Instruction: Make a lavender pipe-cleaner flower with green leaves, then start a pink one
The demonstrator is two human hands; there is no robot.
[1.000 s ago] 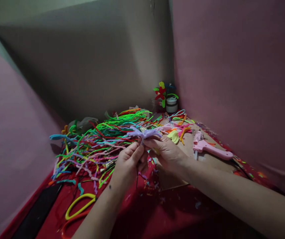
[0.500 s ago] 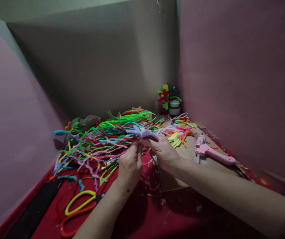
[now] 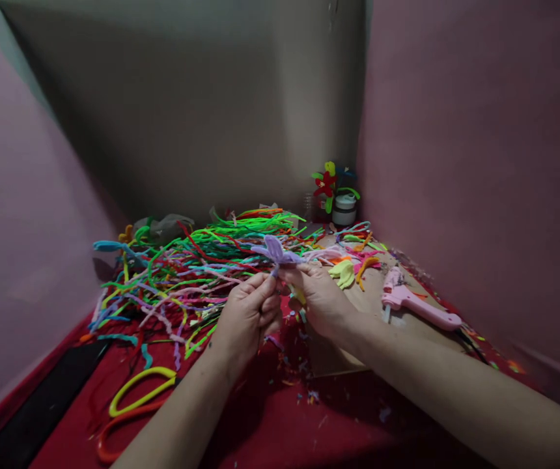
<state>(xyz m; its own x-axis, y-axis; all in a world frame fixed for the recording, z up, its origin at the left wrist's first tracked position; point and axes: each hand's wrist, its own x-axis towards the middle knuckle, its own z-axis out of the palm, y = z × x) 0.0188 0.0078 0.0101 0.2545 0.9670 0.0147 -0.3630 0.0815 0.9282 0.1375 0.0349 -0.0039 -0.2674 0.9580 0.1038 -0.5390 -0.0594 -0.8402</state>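
A lavender pipe-cleaner flower [image 3: 275,250] with fuzzy looped petals is held up between both hands. My left hand [image 3: 248,312] pinches its base, the other fingers curled in. My right hand [image 3: 319,296] grips it from the right, thumb and fingers closed at the petals' underside. Something pale yellow shows below the right fingers, too hidden to name. Behind the hands spreads a heap of many-coloured pipe cleaners [image 3: 196,260]. A pale yellow petal piece [image 3: 343,273] lies just beyond my right hand.
A pink glue gun [image 3: 419,306] rests on a brown board [image 3: 341,361] at the right. Scissors with yellow and orange handles [image 3: 143,391] lie front left, near a black flat object [image 3: 40,404]. A potted pipe-cleaner flower [image 3: 326,184] and a lidded jar [image 3: 344,212] stand in the back corner.
The flower has turned, so one petal now stands upright. My left hand has shifted its hold and shows more of its curled fingers. The view has moved slightly.
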